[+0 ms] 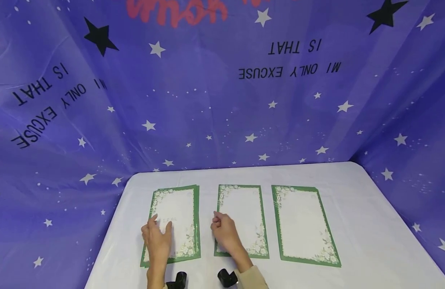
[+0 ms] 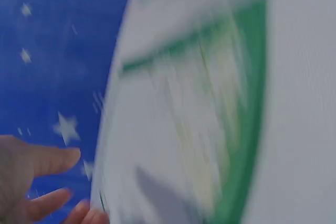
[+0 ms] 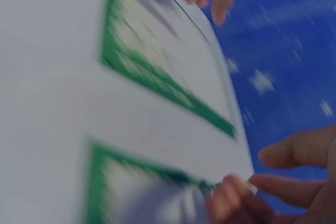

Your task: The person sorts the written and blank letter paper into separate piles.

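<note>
My left hand (image 1: 158,241) is over the left pile of green-edged sheets (image 1: 182,208), fingers spread and thumb apart. Each top sheet is white with a printed flower border. Over the left part of the middle green-edged sheet (image 1: 244,216) is my right hand (image 1: 226,235), its fingers bent loosely. In the right wrist view the thumb (image 3: 294,149) and forefinger stand apart with no object between them, while the other fingers curl in. The left wrist view is blurred; the left hand (image 2: 37,177) shows with its thumb extended.
To the right lies another pile of green-edged sheets (image 1: 303,220), its layers slightly offset. Everything rests on a white-covered table (image 1: 366,224). A purple-blue curtain with stars (image 1: 208,100) surrounds its back and sides. Black wrist devices (image 1: 227,277) sit near both wrists.
</note>
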A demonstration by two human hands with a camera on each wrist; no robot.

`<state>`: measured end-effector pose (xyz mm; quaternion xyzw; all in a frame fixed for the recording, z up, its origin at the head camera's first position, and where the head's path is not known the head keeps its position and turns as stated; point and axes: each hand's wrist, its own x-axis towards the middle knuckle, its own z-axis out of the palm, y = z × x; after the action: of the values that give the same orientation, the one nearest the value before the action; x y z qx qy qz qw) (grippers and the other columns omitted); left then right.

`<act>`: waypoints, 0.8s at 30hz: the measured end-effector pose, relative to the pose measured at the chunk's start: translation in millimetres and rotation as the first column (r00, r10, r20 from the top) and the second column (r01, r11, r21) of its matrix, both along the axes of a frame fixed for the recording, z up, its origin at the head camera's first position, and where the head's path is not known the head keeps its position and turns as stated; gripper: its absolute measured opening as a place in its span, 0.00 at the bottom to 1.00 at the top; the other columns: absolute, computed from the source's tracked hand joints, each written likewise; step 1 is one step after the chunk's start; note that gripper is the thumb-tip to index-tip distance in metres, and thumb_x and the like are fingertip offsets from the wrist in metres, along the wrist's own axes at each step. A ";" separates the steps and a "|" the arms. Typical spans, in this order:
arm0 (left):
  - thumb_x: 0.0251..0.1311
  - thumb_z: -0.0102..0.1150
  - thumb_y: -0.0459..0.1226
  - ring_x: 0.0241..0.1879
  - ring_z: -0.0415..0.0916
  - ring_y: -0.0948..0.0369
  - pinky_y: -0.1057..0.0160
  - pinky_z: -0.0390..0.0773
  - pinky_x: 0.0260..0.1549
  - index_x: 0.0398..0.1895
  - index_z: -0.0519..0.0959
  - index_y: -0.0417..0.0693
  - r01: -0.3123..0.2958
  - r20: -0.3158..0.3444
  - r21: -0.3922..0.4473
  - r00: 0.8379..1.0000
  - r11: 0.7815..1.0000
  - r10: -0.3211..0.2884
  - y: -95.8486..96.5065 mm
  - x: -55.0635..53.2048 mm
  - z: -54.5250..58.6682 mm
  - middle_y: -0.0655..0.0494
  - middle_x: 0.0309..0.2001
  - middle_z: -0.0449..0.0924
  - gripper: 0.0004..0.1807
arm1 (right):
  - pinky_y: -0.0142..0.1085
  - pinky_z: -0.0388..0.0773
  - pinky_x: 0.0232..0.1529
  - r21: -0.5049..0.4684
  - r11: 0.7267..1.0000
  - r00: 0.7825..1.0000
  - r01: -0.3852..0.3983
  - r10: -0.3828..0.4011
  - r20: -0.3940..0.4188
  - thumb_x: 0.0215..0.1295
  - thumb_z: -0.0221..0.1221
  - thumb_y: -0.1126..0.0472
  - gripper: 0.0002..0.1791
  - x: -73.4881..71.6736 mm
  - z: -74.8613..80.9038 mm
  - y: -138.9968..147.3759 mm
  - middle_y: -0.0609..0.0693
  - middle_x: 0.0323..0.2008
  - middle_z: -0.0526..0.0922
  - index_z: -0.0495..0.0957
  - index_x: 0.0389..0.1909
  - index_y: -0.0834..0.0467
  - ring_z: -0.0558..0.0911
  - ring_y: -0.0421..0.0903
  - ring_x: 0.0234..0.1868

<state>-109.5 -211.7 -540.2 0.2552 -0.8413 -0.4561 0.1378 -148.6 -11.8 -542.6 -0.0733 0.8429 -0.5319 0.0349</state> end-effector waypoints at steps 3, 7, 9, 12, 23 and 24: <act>0.75 0.55 0.35 0.54 0.76 0.35 0.41 0.77 0.52 0.67 0.69 0.22 0.129 0.001 0.118 0.992 0.985 -0.130 24.4 -9.3 11.1 0.28 0.53 0.75 0.26 | 0.48 0.81 0.49 0.070 0.993 0.995 0.100 -0.098 -0.031 0.60 0.58 0.72 0.22 -12.6 13.2 27.0 0.62 0.40 0.84 0.79 0.55 0.78 0.82 0.56 0.42; 0.77 0.52 0.37 0.52 0.79 0.41 0.45 0.80 0.51 0.63 0.74 0.22 0.272 0.013 0.204 0.960 0.940 -0.281 59.4 -21.2 17.6 0.34 0.51 0.81 0.23 | 0.61 0.76 0.55 0.192 0.960 0.979 0.203 -0.205 -0.011 0.61 0.60 0.68 0.23 -20.0 28.7 63.8 0.74 0.48 0.80 0.80 0.55 0.77 0.78 0.72 0.52; 0.76 0.53 0.36 0.52 0.79 0.43 0.44 0.79 0.52 0.62 0.75 0.22 0.319 0.020 0.215 0.944 0.923 -0.330 74.5 -24.6 16.6 0.35 0.50 0.81 0.23 | 0.62 0.76 0.54 0.246 0.941 0.971 0.231 -0.239 0.004 0.63 0.60 0.67 0.23 -19.5 31.5 81.6 0.77 0.49 0.80 0.79 0.56 0.77 0.77 0.75 0.54; 0.74 0.55 0.36 0.55 0.78 0.39 0.42 0.79 0.54 0.64 0.73 0.22 0.352 0.042 0.233 0.928 0.906 -0.371 90.7 -26.9 13.3 0.33 0.53 0.80 0.25 | 0.64 0.76 0.55 0.278 0.930 0.962 0.241 -0.266 0.057 0.66 0.58 0.67 0.24 -16.5 28.3 105.4 0.79 0.52 0.78 0.76 0.59 0.79 0.75 0.78 0.57; 0.72 0.53 0.34 0.48 0.80 0.46 0.52 0.84 0.42 0.68 0.68 0.20 0.373 0.038 0.435 0.902 0.820 -0.430 94.4 -22.3 10.6 0.31 0.55 0.79 0.28 | 0.58 0.79 0.52 0.147 0.947 0.937 0.285 -0.308 0.168 0.66 0.54 0.70 0.26 -11.4 -2.3 120.1 0.72 0.51 0.82 0.72 0.62 0.80 0.80 0.69 0.54; 0.73 0.53 0.34 0.48 0.80 0.46 0.53 0.83 0.42 0.68 0.68 0.20 0.371 0.040 0.452 0.900 0.812 -0.433 93.5 -21.9 10.4 0.32 0.55 0.79 0.28 | 0.58 0.80 0.52 0.146 0.945 0.937 0.291 -0.313 0.155 0.65 0.54 0.70 0.26 -11.0 -4.4 119.3 0.72 0.50 0.82 0.73 0.62 0.80 0.80 0.69 0.54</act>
<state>-131.4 -118.2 -529.9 0.1269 -0.7609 -0.6310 -0.0818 -159.6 107.4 -547.0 0.1067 0.8684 -0.4832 0.0315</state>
